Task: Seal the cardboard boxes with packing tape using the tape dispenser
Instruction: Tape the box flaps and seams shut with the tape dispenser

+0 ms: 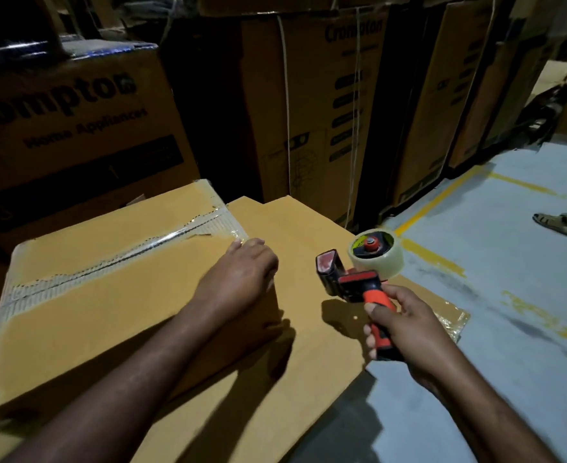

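Observation:
A brown cardboard box (85, 315) fills the left of the view, with a strip of clear packing tape (115, 259) running along its top seam. My left hand (242, 269) rests palm down on the box's right edge, fingers pressing the end of the tape there. My right hand (405, 325) grips the orange and black handle of the tape dispenser (359, 279), held in the air to the right of the box. A roll of clear tape (375, 250) sits on the dispenser. No tape visibly joins the dispenser to the box.
Flat cardboard sheets (305, 225) lie on the floor under and beside the box. Tall printed cartons (308, 105) stand stacked behind. The grey floor (509, 262) with yellow lines lies to the right, where a sandalled foot (559, 223) shows.

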`<state>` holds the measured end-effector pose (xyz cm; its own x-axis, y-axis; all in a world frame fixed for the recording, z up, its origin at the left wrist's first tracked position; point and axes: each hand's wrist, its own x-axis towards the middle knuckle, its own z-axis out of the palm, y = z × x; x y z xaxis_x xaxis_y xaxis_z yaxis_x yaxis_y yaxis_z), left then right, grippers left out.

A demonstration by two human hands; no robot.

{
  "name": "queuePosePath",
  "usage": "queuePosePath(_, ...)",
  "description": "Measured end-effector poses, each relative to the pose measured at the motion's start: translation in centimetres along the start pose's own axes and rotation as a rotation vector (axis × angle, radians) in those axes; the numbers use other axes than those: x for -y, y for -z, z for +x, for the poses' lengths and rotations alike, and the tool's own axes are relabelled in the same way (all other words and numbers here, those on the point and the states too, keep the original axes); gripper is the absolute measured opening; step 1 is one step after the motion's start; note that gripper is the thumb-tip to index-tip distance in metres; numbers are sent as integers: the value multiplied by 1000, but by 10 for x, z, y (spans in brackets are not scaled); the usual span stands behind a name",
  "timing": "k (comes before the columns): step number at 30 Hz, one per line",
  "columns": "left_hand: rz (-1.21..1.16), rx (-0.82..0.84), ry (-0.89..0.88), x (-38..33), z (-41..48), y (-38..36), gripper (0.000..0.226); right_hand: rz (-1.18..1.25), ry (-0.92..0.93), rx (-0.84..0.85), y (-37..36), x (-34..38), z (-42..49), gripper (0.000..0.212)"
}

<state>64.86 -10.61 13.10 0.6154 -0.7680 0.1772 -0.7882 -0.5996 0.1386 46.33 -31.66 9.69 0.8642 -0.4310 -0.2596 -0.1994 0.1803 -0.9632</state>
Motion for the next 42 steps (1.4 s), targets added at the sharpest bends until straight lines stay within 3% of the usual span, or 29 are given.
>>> queuePosePath(5, -17, 27, -11, 24, -45, 9, 37, -43, 25, 109, -31, 0, 47, 41)
queuePosePath(8, -12, 21, 19, 32, -59, 13, 38, -74, 60, 191, -59, 0, 80, 46)
queuePosePath(14, 163, 51, 197, 20, -67, 20, 51, -71, 18, 251, -113, -12, 140, 44)
queuePosePath(21, 171, 1, 395, 1, -70, 14, 66, -212, -89, 282, -139, -53, 187, 36)
queuePosePath(23, 169, 8, 439, -4, -67, 12, 68, -395, -85, 277, -141, -63, 189, 35)
queuePosePath(26, 215, -16, 506, -9, -62, 8, 72, -1161, 115, 318, -146, -44, 196, 35)
queuePosePath(27, 229, -16, 529, -10, -61, 6, 73, -1245, 190, 267, -152, -28, 192, 31)
queuePosePath(28, 224, -1, 552, -12, -61, 6, 74, -1190, 288, 265, -159, -10, 186, 29)
queuePosePath(29, 202, 7, 581, -15, -59, 6, 74, -973, 363, 313, -168, 6, 177, 30)
queuePosePath(31, 183, 12, 632, -19, -56, 4, 77, -467, 364, 444, -191, 34, 152, 30)
queuePosePath(32, 182, 22, 654, -21, -52, 4, 82, -366, 365, 479, -202, 43, 142, 24)
queuePosePath(35, 219, 67, 681, -16, -48, -1, 84, -363, 403, 360, -223, 39, 139, 12)
queuePosePath(42, 278, -22, 628, -9, -52, -13, 69, -455, 431, 251, -258, 48, 176, 29)
